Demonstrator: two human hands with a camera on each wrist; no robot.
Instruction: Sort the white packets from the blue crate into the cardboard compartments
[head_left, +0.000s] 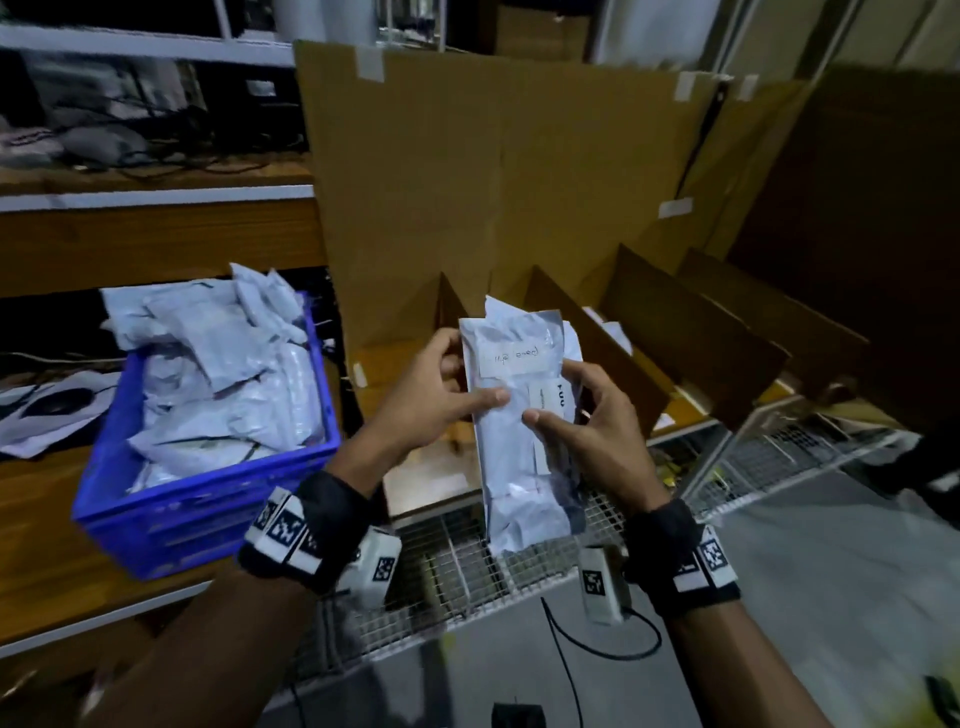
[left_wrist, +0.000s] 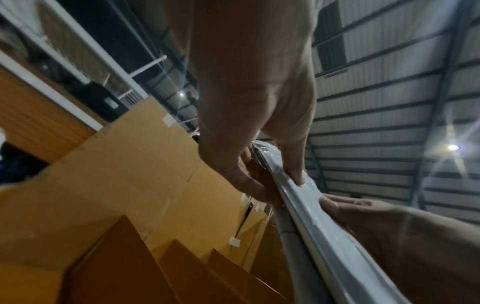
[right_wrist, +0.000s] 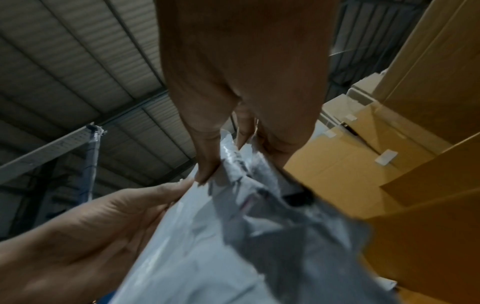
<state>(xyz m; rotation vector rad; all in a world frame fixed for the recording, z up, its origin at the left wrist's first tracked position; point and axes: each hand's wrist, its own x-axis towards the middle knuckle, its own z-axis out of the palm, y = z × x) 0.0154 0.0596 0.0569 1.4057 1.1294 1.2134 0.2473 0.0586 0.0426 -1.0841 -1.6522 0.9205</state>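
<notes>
Your left hand (head_left: 436, 395) and right hand (head_left: 597, 426) both pinch one long white plastic packet (head_left: 524, 441) upright, near the brown cardboard compartments (head_left: 644, 343).

White packet (head_left: 519, 415), white labels, dark handwriting. Blue crate (head_left: 208, 499) at 9 o'clock, white packets (head_left: 223, 364) inside. Brown cardboard dividers (head_left: 691, 332) at 2 o'clock. Black wristbands (head_left: 322, 525), black-and-white square markers (head_left: 285, 530). Wood-brown shelf (head_left: 47, 545).

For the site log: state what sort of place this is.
Probably a warehouse sorting or parcel-packing station: a blue crate heaped with white packets, cardboard compartments on a wire rack, and a corrugated metal roof overhead.
</notes>
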